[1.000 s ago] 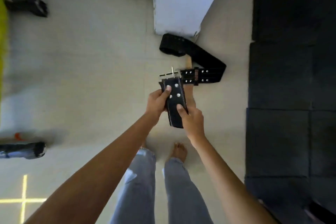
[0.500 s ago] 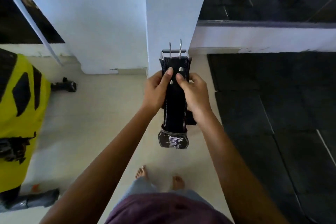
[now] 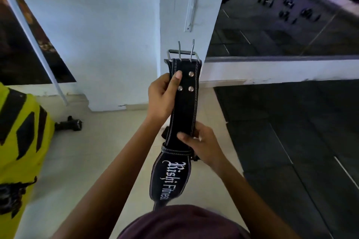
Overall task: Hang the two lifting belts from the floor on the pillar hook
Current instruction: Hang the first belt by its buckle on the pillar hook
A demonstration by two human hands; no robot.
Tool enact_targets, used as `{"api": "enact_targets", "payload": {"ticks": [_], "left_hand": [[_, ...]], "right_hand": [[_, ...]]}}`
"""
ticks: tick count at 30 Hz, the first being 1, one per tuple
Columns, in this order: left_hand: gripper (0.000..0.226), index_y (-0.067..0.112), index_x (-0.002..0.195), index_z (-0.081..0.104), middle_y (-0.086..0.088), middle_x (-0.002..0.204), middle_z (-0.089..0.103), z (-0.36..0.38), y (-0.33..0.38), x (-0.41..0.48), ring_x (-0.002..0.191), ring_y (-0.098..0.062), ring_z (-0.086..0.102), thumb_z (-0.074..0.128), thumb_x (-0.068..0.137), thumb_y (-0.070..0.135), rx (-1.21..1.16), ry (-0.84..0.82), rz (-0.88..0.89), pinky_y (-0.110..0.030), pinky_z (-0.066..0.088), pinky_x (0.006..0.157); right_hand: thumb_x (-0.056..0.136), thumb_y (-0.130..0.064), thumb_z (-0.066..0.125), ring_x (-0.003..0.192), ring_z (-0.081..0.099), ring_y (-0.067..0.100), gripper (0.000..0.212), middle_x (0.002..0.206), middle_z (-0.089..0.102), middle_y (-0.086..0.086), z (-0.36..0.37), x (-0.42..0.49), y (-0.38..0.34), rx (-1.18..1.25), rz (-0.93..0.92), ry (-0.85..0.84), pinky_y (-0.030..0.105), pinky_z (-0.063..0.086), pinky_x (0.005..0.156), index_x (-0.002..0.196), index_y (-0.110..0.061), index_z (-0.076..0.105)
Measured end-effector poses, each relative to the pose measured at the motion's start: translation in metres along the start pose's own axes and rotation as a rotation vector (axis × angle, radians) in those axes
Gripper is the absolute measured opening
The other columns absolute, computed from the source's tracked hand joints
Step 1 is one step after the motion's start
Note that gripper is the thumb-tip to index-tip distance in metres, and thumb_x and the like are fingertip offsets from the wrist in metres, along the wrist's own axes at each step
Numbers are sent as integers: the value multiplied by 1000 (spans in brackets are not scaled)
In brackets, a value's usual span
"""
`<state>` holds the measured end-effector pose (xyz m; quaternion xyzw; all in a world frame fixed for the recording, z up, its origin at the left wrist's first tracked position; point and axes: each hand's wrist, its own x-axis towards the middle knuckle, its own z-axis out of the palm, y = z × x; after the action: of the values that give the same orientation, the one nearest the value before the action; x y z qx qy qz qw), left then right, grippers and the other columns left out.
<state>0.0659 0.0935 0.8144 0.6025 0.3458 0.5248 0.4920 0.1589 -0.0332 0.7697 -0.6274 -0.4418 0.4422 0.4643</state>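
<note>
I hold one black lifting belt [image 3: 184, 106] upright in front of the white pillar [image 3: 182, 6], its steel two-prong buckle [image 3: 183, 54] at the top. My left hand [image 3: 162, 96] grips the belt's left edge just under the buckle, thumb over the rivets. My right hand [image 3: 202, 146] clasps the strap lower down, above the wide back pad with white lettering [image 3: 171, 176]. A white metal strip [image 3: 192, 0] runs down the pillar above the buckle; no hook is visible. The second belt is out of sight.
A yellow and black punching bag [image 3: 17, 141] stands at the left, with a dark dumbbell [image 3: 69, 123] on the tiled floor beside it. Black rubber mats [image 3: 291, 132] cover the floor at the right. A mirror [image 3: 281, 15] reflects dumbbells.
The belt came up off the floor and now stands in front of the pillar. My view tilted upward. My right hand slid from the buckle end down to the middle of the strap.
</note>
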Motion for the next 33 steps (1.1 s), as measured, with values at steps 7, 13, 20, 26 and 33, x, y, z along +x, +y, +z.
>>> {"api": "enact_targets", "payload": {"ticks": [7, 13, 20, 26, 33], "left_hand": [[40, 8, 61, 48, 3, 53, 46, 9, -17, -10, 53, -12, 41, 55, 93, 32, 60, -26, -84, -27, 33, 51], [44, -8, 70, 51, -6, 59, 46, 32, -2, 17, 56, -15, 42, 53, 95, 29, 123, 30, 16, -32, 32, 52], [47, -1, 62, 44, -5, 55, 38, 68, 1, 53, 54, -12, 34, 53, 94, 31, 218, 188, 74, -30, 27, 49], [48, 0, 62, 43, -1, 54, 37, 88, -9, 68, 51, -15, 34, 53, 93, 37, 237, 271, 38, -28, 25, 47], [42, -6, 73, 51, -10, 60, 45, 107, -16, 72, 50, -11, 39, 53, 94, 31, 180, 188, -20, -24, 30, 45]], "right_hand": [[84, -13, 72, 91, 72, 23, 26, 101, 73, 20, -21, 36, -14, 226, 0, 54, 34, 59, 84, 105, 2, 66], [86, -17, 70, 82, 71, 24, 15, 86, 73, 9, -76, 118, -87, 345, -85, -9, 37, 58, 69, 94, -5, 69], [81, -7, 73, 93, 69, 28, 14, 96, 71, 16, -103, 134, -52, 293, -126, -191, 43, 57, 87, 92, -14, 67], [78, -11, 78, 86, 73, 27, 14, 91, 76, 11, -127, 123, 12, 16, -17, -282, 41, 58, 81, 89, -16, 70], [86, -4, 68, 76, 66, 17, 14, 85, 69, 11, -143, 185, -74, 232, -252, -150, 26, 55, 69, 98, 3, 64]]}}
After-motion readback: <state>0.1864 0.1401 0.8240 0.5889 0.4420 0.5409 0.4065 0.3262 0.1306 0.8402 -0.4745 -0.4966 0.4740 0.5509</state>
